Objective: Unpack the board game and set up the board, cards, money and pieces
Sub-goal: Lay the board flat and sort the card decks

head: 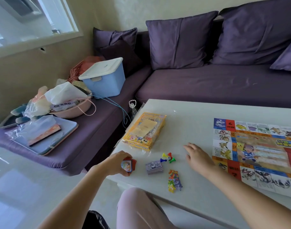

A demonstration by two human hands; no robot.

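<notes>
The game board [257, 152] lies unfolded on the right side of the white table [191, 116]. The yellow game box [144, 130] sits in clear plastic wrap near the table's left edge. My left hand [115, 162] grips a stack of red-backed cards [129, 164] at the table's near left corner. To its right lie a purple stack of money [154, 167], four coloured pawns with a die [168, 157], and a heap of small coloured number tokens [174, 181]. My right hand [196, 157] rests flat and open on the table between the pawns and the board.
A purple sofa [207, 83] runs behind and left of the table. On it stand a blue lidded bin [105, 76], a pink basin of bags [72, 103] and a tray with a book [45, 134]. My knee [138, 209] is below the table's edge.
</notes>
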